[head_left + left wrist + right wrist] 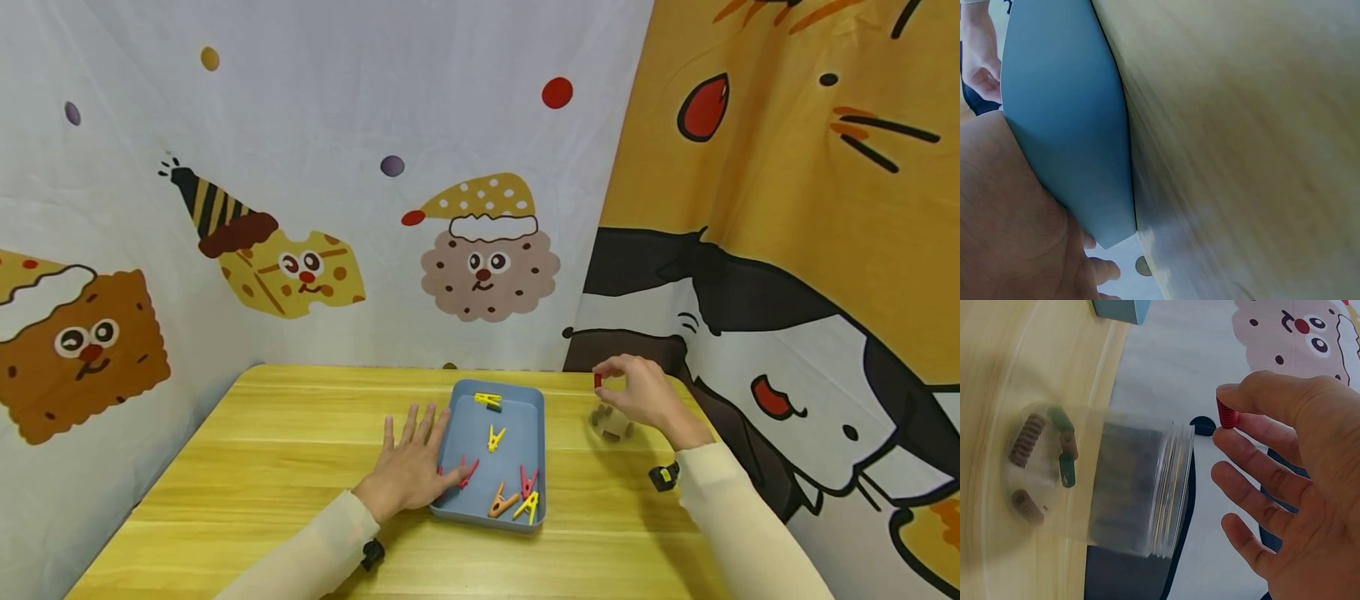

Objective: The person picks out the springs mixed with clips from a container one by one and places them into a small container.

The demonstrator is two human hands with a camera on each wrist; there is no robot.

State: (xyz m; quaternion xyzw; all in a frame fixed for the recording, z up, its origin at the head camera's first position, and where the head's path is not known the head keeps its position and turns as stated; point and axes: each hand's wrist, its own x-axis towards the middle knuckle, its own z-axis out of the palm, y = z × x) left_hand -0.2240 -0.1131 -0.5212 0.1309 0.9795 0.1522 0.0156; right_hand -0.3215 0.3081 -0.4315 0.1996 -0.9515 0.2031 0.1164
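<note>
My right hand [641,392] pinches a small red ribbed cylinder [1227,414] between thumb and index finger, with the other fingers spread loosely. Just below and beside that hand stands an open clear jar [1125,487] with a threaded rim. Several brown and green ribbed pieces [1027,440] lie at its bottom. The left hand [411,467] has its fingers spread and rests across the left edge of a grey-blue tray [467,429], its thumb reaching over the inside. Near that thumb is a red clothespin [469,473], partly hidden.
Inside the tray are yellow clothespins [492,438], an orange clothespin [502,500], another red clothespin [528,481] and a small dark green piece [493,408]. Everything stands on a wood-grain table [300,442]. A printed cloth [315,108] hangs behind the table and along its sides.
</note>
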